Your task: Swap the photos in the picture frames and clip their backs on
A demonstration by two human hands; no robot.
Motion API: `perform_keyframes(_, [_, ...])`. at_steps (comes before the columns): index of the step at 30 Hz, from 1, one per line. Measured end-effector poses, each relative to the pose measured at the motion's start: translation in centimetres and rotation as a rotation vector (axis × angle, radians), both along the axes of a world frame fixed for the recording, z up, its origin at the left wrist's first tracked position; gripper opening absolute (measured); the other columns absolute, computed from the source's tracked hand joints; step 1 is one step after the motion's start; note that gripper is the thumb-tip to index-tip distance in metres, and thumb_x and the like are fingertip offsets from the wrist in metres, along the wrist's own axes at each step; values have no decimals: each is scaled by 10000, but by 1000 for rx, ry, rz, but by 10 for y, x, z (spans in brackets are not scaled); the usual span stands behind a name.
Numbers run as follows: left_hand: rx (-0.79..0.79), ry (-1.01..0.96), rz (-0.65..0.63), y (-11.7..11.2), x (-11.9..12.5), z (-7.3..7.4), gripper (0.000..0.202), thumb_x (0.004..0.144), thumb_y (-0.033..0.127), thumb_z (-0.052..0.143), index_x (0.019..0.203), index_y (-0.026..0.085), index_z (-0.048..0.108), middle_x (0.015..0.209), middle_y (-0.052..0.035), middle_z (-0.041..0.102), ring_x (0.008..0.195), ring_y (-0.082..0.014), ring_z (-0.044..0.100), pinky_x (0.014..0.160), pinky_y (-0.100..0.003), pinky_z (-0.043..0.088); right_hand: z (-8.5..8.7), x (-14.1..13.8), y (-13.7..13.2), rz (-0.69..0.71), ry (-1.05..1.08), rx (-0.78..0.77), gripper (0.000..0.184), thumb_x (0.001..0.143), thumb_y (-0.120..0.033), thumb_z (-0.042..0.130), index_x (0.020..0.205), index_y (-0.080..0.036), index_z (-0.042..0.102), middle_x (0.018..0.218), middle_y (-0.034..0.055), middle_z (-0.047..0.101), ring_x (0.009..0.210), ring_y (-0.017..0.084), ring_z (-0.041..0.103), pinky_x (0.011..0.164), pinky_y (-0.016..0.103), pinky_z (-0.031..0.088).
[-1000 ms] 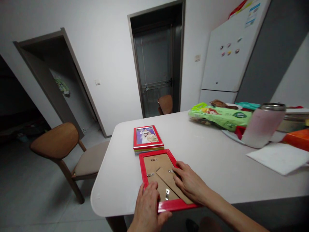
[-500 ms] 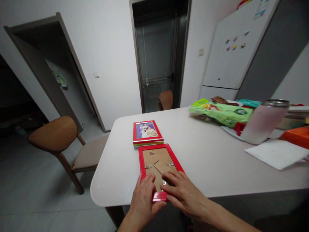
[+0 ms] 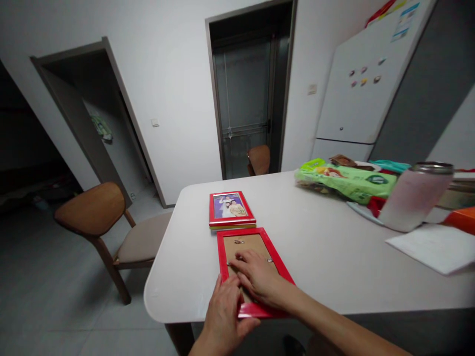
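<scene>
A red picture frame (image 3: 224,244) lies face down near the front edge of the white table (image 3: 326,247), its brown backing board upward. My left hand (image 3: 223,315) grips the frame's near left corner, thumb under the edge. My right hand (image 3: 260,278) lies on the backing board, fingers reaching left toward a small metal clip. Just beyond it rests a stack of frames (image 3: 230,210), the top one red with a photo facing up.
A wooden chair (image 3: 111,232) stands left of the table. At the right lie a green bag (image 3: 345,180), a pink tumbler (image 3: 413,198), white paper (image 3: 434,247) and an orange box (image 3: 462,218). A white fridge (image 3: 363,84) and two open doorways stand behind.
My right hand slid from the frame's near edge up across the backing board toward the left clip. My left hand kept its hold on the near corner.
</scene>
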State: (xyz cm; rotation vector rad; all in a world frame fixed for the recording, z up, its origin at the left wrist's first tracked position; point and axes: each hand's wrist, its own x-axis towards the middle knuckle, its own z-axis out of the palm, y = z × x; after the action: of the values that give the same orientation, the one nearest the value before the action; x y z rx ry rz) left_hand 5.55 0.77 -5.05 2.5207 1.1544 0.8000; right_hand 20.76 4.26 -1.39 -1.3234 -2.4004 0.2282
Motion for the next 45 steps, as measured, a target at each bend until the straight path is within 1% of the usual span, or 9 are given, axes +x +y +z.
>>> perform_keyframes(6, [-18,-11,6,0,-2,-2,619,602,389,651,1114,125,426,1080,-159,547,1038,-283,477,917,-538,303,-9,-17,29,-85,24,-9,242,780,-247,415,680,-183,625,781,51,571,792,150,473,730,264,343])
perform_keyframes(10, [-21,-18,-3,3,-2,-6,678,580,397,665,1146,134,401,1063,-153,558,1030,-290,483,909,-557,298,-13,-19,37,-143,23,-11,217,758,-229,443,662,-173,629,742,57,588,751,146,493,711,253,350])
perform_keyframes(17, [41,-30,-13,5,-1,-6,647,546,386,688,1086,121,449,971,-148,602,963,-296,531,864,-556,355,-14,-20,40,-64,65,-45,183,720,-218,478,642,-179,639,718,37,610,726,131,508,702,222,347])
perform_keyframes(24, [132,4,-24,9,-4,-12,641,518,400,694,1059,138,472,948,-143,616,956,-306,542,843,-543,388,-20,0,77,-387,142,-96,225,749,-266,431,691,-158,619,696,52,631,642,133,545,547,214,318])
perform_keyframes(29, [183,5,-20,10,-3,-14,717,517,381,704,1106,100,406,880,-151,636,947,-316,546,812,-566,399,-26,2,98,-526,135,-112,163,711,-278,483,675,-165,596,734,76,635,700,180,563,549,235,321])
perform_keyframes(33, [231,9,-16,10,-2,-16,718,504,390,709,1101,130,408,846,-122,647,915,-312,565,800,-548,425,-25,-1,105,-589,163,-123,149,680,-253,519,748,-142,592,803,122,632,752,209,568,583,254,348])
perform_keyframes(37, [313,31,-27,12,-3,-25,689,508,464,687,1070,153,436,1022,-155,589,935,-320,552,778,-507,460,-13,6,100,-544,247,-126,160,687,-272,501,689,-142,594,734,90,642,678,167,572,578,235,370])
perform_keyframes(41, [323,-46,9,10,-6,-30,539,595,443,638,1021,168,454,1032,-141,582,961,-303,538,823,-504,423,6,42,71,-462,381,-86,269,748,-325,383,750,-167,600,785,47,646,699,138,571,635,228,405])
perform_keyframes(45, [175,-352,165,4,-2,-16,337,656,474,566,854,212,490,1001,-115,584,943,-281,539,798,-432,436,5,69,23,-533,955,-185,356,717,-420,384,880,-174,583,831,66,638,696,161,583,609,268,442])
